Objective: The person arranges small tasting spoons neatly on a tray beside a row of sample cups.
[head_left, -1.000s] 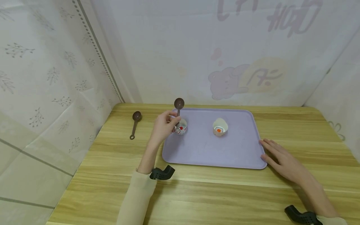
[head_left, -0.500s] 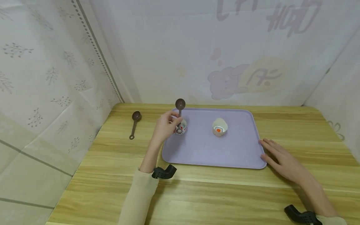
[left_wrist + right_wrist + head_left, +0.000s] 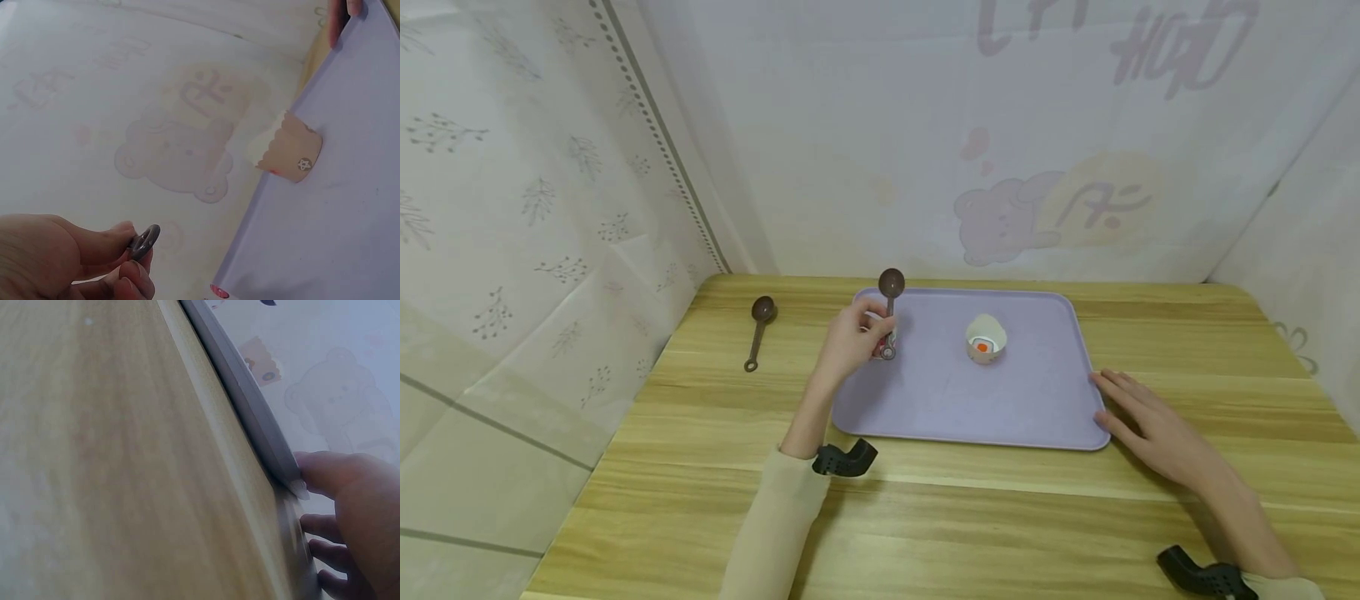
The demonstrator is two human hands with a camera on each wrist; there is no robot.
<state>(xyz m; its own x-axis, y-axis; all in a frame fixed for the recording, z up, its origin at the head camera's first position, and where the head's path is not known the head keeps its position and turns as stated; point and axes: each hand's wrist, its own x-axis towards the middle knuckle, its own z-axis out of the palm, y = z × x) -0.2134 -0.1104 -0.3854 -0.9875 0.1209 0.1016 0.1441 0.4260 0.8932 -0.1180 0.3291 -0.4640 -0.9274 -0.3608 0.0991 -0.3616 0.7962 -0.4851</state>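
I keep the left hand (image 3: 852, 340) pinching the raised spoon (image 3: 891, 284); lowering it could tip the cup (image 3: 878, 350). The right hand (image 3: 1161, 432), fingers extended, touches the tray (image 3: 973, 404).

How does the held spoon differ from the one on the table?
The held spoon is pinched in the left hand; the other spoon lies on the table. In the head view, the held spoon is partly covered; the other spoon shows whole. Both are dark brown with a round bowl and ringed handle.
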